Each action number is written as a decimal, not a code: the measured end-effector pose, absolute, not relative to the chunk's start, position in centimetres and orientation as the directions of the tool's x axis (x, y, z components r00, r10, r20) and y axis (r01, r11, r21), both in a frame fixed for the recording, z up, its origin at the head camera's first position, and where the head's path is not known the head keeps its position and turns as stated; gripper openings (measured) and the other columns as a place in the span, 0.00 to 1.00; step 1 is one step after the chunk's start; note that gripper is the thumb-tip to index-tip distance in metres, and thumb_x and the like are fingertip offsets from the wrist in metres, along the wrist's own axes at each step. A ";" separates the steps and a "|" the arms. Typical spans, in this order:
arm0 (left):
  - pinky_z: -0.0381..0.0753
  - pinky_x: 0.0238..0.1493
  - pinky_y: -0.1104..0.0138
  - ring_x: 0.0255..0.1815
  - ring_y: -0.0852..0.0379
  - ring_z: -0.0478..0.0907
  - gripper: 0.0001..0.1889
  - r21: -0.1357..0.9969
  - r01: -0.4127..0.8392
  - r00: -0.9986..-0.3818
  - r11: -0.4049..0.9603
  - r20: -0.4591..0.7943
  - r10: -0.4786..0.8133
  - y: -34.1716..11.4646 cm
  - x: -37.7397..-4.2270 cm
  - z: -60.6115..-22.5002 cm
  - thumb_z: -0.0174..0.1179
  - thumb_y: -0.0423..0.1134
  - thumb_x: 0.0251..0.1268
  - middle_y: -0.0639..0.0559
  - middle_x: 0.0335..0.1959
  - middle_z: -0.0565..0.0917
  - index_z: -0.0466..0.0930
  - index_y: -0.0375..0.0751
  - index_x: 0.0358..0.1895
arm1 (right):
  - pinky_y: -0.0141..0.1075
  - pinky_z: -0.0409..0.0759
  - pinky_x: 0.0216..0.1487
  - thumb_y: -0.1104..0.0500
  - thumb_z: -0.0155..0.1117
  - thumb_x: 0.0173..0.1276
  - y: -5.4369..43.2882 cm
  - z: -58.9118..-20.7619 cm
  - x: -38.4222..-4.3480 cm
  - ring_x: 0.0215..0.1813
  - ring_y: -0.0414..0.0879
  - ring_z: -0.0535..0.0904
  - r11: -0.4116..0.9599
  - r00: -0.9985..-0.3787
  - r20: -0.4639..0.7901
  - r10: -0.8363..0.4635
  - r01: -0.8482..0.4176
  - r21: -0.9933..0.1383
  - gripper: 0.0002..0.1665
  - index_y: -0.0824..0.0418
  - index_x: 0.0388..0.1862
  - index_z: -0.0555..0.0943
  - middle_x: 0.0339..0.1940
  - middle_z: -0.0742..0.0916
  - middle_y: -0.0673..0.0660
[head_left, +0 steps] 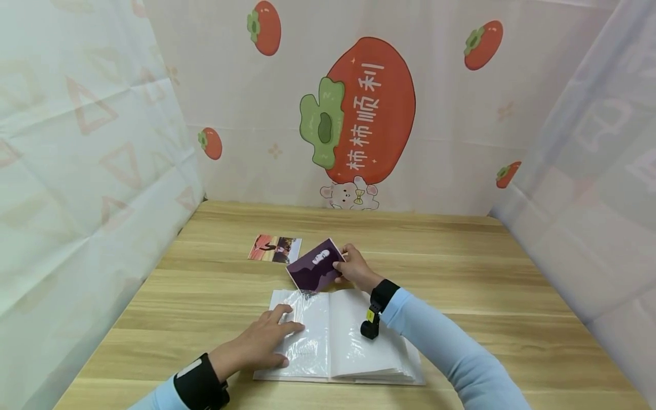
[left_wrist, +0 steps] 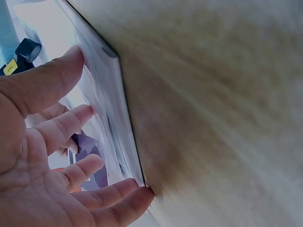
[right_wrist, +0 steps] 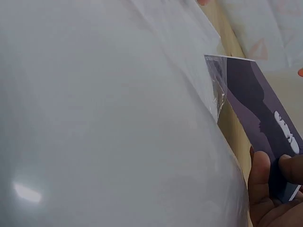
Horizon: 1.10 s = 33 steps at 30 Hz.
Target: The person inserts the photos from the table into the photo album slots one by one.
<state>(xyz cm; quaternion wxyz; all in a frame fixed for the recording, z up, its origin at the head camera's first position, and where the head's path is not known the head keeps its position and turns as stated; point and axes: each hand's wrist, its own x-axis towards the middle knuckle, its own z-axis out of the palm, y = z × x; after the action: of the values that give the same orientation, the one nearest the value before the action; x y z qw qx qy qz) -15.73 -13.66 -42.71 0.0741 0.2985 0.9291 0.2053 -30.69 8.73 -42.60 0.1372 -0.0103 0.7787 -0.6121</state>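
Observation:
A photo album (head_left: 366, 336) lies spread on the table, with clear plastic sleeves over white pages. My right hand (head_left: 357, 269) pinches a dark purple photo card (head_left: 314, 267) that bears a pale face. In the right wrist view one corner of that photo card (right_wrist: 251, 94) sits inside the mouth of a clear sleeve (right_wrist: 215, 90). My left hand (head_left: 261, 339) rests with spread fingers on the album's left page, and in the left wrist view its fingertips touch the album's edge (left_wrist: 116, 104).
A second photo card (head_left: 275, 248), red and dark, lies flat behind the album to the left. The wooden table (head_left: 461, 267) is bounded by a printed cloth backdrop (head_left: 451, 114) behind and hanging cloth at both sides.

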 end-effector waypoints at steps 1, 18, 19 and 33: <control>0.68 0.51 0.47 0.53 0.40 0.66 0.31 0.427 0.520 -0.812 0.740 -0.021 0.583 -13.7 -15.7 -42.7 0.72 0.40 0.42 0.38 0.60 0.62 0.77 0.43 0.56 | 0.34 0.76 0.23 0.72 0.51 0.68 8.8 -42.6 -30.7 0.31 0.51 0.78 0.264 -0.963 -0.191 -0.192 0.136 -0.955 0.11 0.65 0.46 0.63 0.38 0.78 0.66; 0.68 0.48 0.43 0.57 0.36 0.64 0.30 0.456 0.496 -0.810 0.739 -0.061 0.583 -13.9 -15.5 -42.4 0.71 0.40 0.45 0.33 0.58 0.66 0.72 0.41 0.56 | 0.40 0.76 0.45 0.75 0.52 0.63 8.9 -41.9 -30.8 0.51 0.55 0.75 0.613 -0.955 -0.001 -0.296 -0.189 -0.767 0.25 0.63 0.59 0.73 0.58 0.76 0.65; 0.68 0.48 0.43 0.57 0.36 0.63 0.30 0.458 0.495 -0.810 0.738 -0.064 0.583 -13.9 -15.5 -42.4 0.71 0.41 0.45 0.33 0.59 0.66 0.73 0.41 0.55 | 0.42 0.74 0.48 0.76 0.50 0.63 8.8 -41.9 -30.8 0.53 0.56 0.74 0.617 -0.952 -0.011 -0.306 -0.190 -0.764 0.26 0.63 0.60 0.72 0.59 0.75 0.65; 0.69 0.46 0.43 0.58 0.35 0.63 0.29 0.454 0.499 -0.812 0.738 -0.054 0.582 -13.8 -15.5 -42.5 0.71 0.40 0.45 0.33 0.58 0.66 0.74 0.41 0.54 | 0.44 0.69 0.57 0.79 0.43 0.59 7.1 -42.5 -30.6 0.56 0.53 0.72 0.641 -0.890 -0.073 -0.450 -0.265 -0.720 0.32 0.63 0.62 0.72 0.57 0.77 0.63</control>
<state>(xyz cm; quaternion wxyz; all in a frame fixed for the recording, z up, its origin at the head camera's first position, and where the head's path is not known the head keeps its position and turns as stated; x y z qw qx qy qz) -15.47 -13.81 -42.53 0.0965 0.2914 0.9273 0.2144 -30.55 7.09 -42.47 0.1235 -0.1993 0.8974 -0.3738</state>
